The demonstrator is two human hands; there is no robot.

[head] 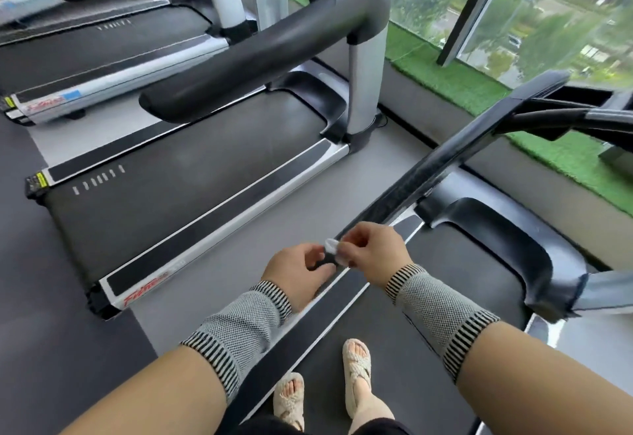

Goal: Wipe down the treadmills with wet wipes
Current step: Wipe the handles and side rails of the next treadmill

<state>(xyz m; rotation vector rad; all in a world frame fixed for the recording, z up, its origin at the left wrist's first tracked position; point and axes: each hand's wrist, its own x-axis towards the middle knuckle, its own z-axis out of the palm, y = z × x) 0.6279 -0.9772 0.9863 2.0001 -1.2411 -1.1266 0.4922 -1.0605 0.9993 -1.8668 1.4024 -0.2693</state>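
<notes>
I stand on the belt of a treadmill [394,349], both feet in woven sandals. My right hand [373,253] pinches a small white crumpled wet wipe [331,245] in its curled fingers, just above the near end of the treadmill's long black left handrail [445,174]. My left hand [298,272] is close beside it, its fingers curled toward the wipe and a dark bit below it; whether it grips anything is unclear. Both wrists wear grey knit bands.
A second treadmill [191,174] with a thick black handrail [260,54] stands to the left across a strip of grey floor. A third treadmill [102,51] lies beyond. Green turf [455,82] and a window run along the far side.
</notes>
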